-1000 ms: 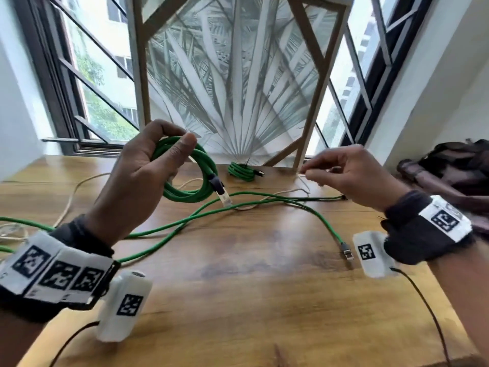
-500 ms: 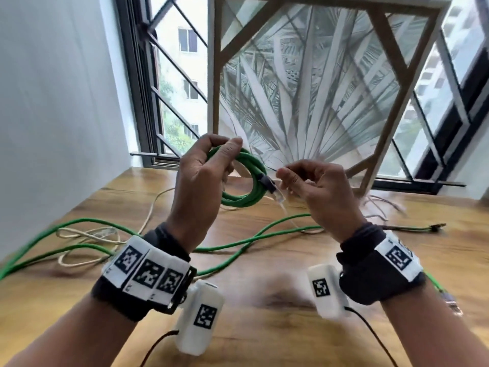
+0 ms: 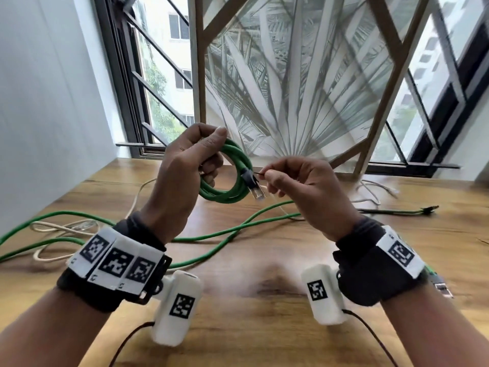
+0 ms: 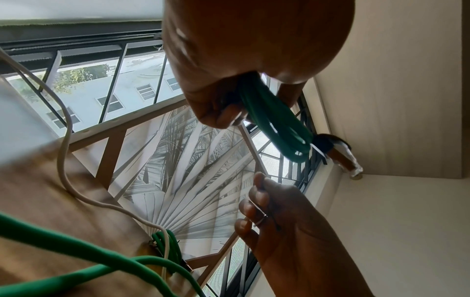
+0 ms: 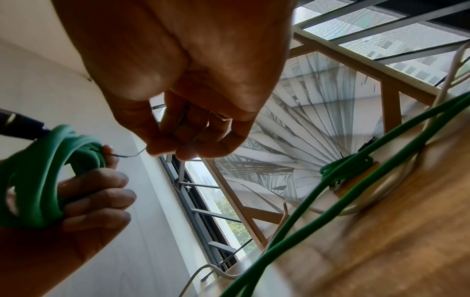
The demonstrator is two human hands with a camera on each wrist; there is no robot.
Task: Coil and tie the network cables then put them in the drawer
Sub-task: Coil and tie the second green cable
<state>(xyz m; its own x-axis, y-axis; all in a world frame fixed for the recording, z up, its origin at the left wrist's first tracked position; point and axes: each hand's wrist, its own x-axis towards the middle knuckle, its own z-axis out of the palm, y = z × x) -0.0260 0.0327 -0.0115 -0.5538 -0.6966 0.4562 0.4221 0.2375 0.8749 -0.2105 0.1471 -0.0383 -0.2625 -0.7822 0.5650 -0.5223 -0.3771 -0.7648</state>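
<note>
My left hand point(image 3: 193, 165) grips a coiled green network cable point(image 3: 232, 181) above the wooden table point(image 3: 264, 313), fingers curled through the loops point(image 5: 48, 180). The coil's clear plug point(image 3: 258, 192) hangs on its right side. My right hand point(image 3: 291, 178) pinches a thin dark twist tie point(image 5: 124, 155) at its fingertips, and the tie's free end reaches the coil point(image 4: 279, 124) beside the plug. A small tied green coil point(image 5: 343, 166) lies on the table by the picture frame, hidden behind my hands in the head view. Long loose green cables point(image 3: 185, 239) snake across the table.
A cream cable point(image 3: 60, 229) lies tangled at the table's left, another white one point(image 3: 370, 192) at the right. A large framed palm-leaf picture point(image 3: 304, 75) leans against the barred window behind the table. A white wall point(image 3: 39, 102) borders the left side.
My view has swung left. My right hand has come in from the right with the tie and now meets the coil, which my left hand has kept raised.
</note>
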